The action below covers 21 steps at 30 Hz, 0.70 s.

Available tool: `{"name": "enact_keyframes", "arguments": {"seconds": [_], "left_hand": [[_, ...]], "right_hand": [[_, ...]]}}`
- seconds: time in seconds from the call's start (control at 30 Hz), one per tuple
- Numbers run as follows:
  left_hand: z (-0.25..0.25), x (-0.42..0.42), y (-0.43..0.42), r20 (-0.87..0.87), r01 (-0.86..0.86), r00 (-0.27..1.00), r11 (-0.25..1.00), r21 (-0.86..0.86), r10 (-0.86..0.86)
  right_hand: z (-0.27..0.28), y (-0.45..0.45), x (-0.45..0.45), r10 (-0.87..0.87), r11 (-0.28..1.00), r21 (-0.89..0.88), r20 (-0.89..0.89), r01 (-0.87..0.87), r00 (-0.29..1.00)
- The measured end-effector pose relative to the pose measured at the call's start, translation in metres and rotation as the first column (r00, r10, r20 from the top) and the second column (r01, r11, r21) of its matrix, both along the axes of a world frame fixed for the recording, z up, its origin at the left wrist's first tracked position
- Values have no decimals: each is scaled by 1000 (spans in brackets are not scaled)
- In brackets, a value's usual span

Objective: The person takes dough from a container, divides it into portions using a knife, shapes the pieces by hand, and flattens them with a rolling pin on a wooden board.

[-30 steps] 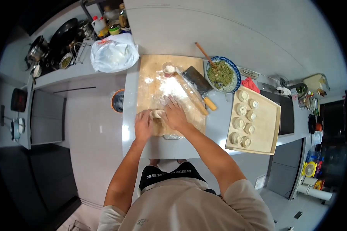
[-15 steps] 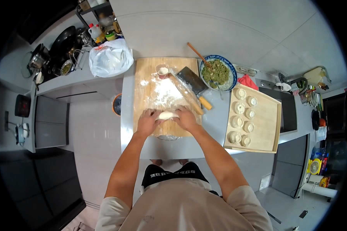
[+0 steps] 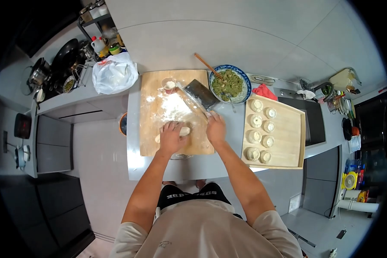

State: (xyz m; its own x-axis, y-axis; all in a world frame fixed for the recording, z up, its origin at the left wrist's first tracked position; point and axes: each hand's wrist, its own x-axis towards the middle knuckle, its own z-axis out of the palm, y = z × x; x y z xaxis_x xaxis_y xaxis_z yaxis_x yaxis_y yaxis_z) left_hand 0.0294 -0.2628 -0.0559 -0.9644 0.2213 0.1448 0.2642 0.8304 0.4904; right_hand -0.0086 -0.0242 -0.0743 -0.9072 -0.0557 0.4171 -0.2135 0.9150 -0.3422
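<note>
On the floured wooden board (image 3: 150, 114) lies a pale roll of dough (image 3: 185, 131). My left hand (image 3: 172, 135) is closed over its middle, and the dough's ends show on both sides of the fingers. My right hand (image 3: 215, 127) is wrapped around the handle of a cleaver (image 3: 201, 94), hiding that handle. The dark blade rests across the board's upper right edge. Beside the blade lies a wooden rolling pin (image 3: 194, 106), its near end covered by my right hand. Loose flour (image 3: 174, 106) is spread above the dough.
A small cup of flour (image 3: 169, 85) stands at the board's back. Behind the cleaver is a blue-rimmed bowl (image 3: 247, 81) of green filling with a wooden-handled utensil. A wooden tray (image 3: 288, 148) on the right carries several round dough pieces (image 3: 254, 136). A white plastic bag (image 3: 115, 74) sits at left.
My right hand has left the dough and moved to the cleaver's handle. My left hand has shifted from the dough's left end onto its middle. The camera view has shifted slightly.
</note>
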Motion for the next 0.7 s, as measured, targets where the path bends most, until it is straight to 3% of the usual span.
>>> {"name": "enact_keyframes", "arguments": {"seconds": [0.07, 0.13, 0.2, 0.3, 0.43, 0.57, 0.63, 0.7], "left_hand": [[5, 0, -3, -15, 10, 1000, 997, -83, -11], [7, -3, -8, 209, -3, 977, 989, -148, 34], [4, -5, -9, 179, -34, 982, 990, -136, 59], [-8, -6, -9, 126, -115, 984, 990, -77, 124], [-4, 3, -15, 71, -144, 988, 987, 69, 139], [-15, 12, -39, 129, -103, 987, 994, 33, 98], [-19, 9, -43, 164, -189, 973, 969, 157, 163], [-12, 15, -41, 135, -213, 972, 961, 176, 190]], "right_hand": [[-7, 13, -8, -43, 998, 41, 96, 39, 994], [-8, 18, -16, -84, 994, 79, 187, 70, 979], [-7, 20, -28, -116, 991, 111, 420, 76, 900], [1, 17, -44, -101, 993, 107, 541, 50, 835], [28, 7, -41, -40, 996, 93, 534, -12, 844], [53, -6, -15, -52, 999, 35, 510, 39, 858], [62, -11, 6, -45, 999, -2, 464, 51, 885], [68, -15, 34, 26, 979, -197, 357, 48, 934]]}}
